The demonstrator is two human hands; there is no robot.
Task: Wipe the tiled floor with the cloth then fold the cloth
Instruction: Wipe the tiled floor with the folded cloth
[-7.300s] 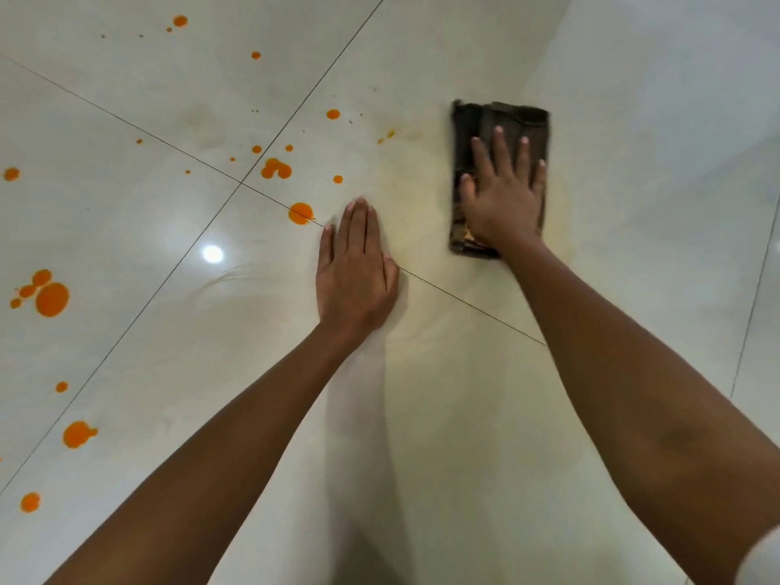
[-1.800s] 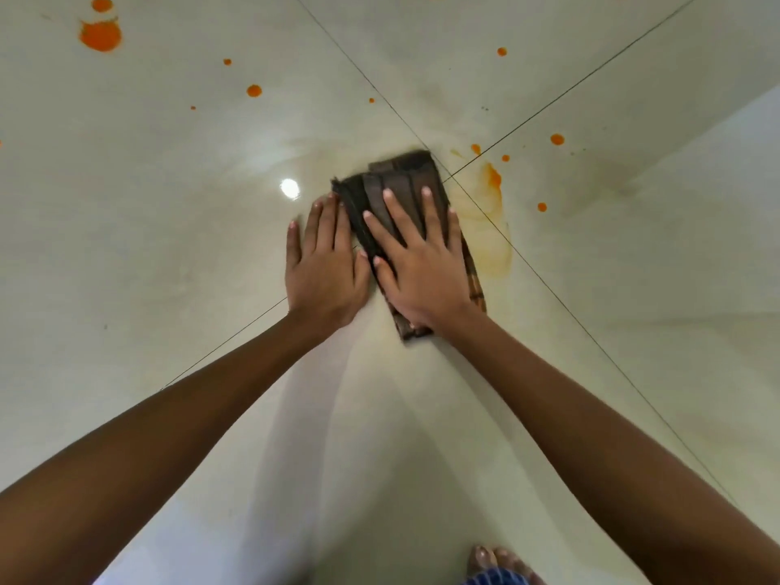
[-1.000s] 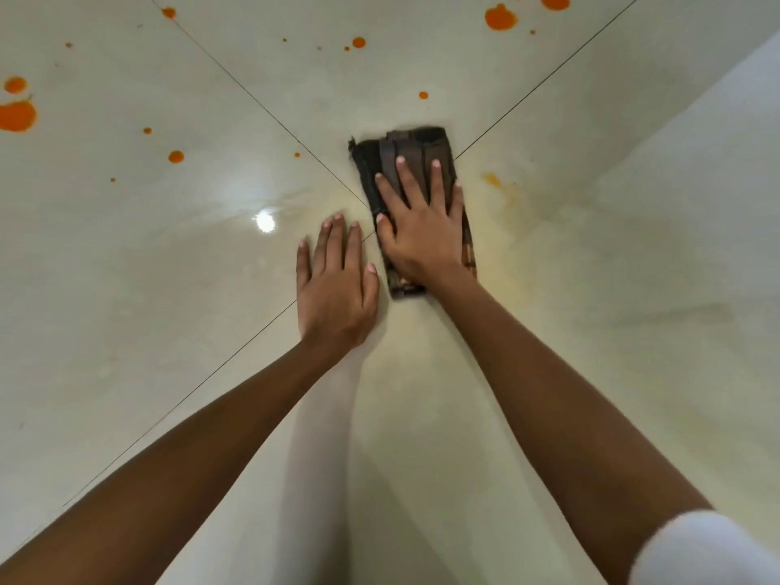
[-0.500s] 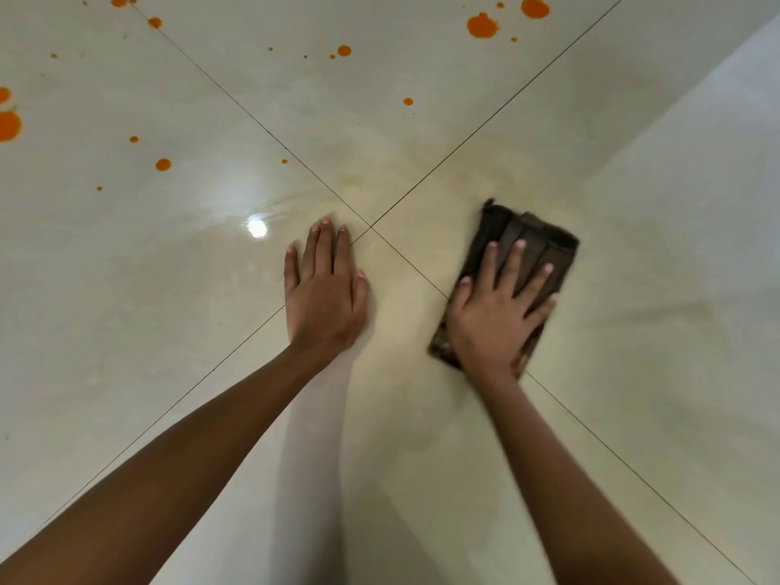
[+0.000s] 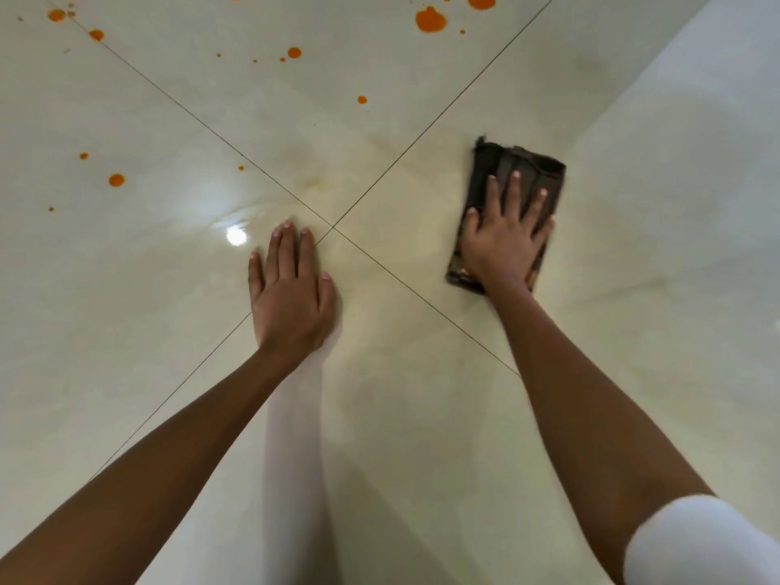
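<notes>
Right grip [image 5: 504,242] flat on cloth [image 5: 523,171], shifted farther right

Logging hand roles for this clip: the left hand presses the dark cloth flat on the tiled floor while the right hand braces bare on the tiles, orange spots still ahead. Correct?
Not quite: the hands are swapped. In the head view the right hand presses the dark cloth on the floor, and the left hand braces bare on the tiles. The orange spots do lie ahead.

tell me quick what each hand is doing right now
Left hand: open, flat on the floor, holding nothing.
Right hand: open, fingers spread, pressing the dark cloth to the floor.
</notes>
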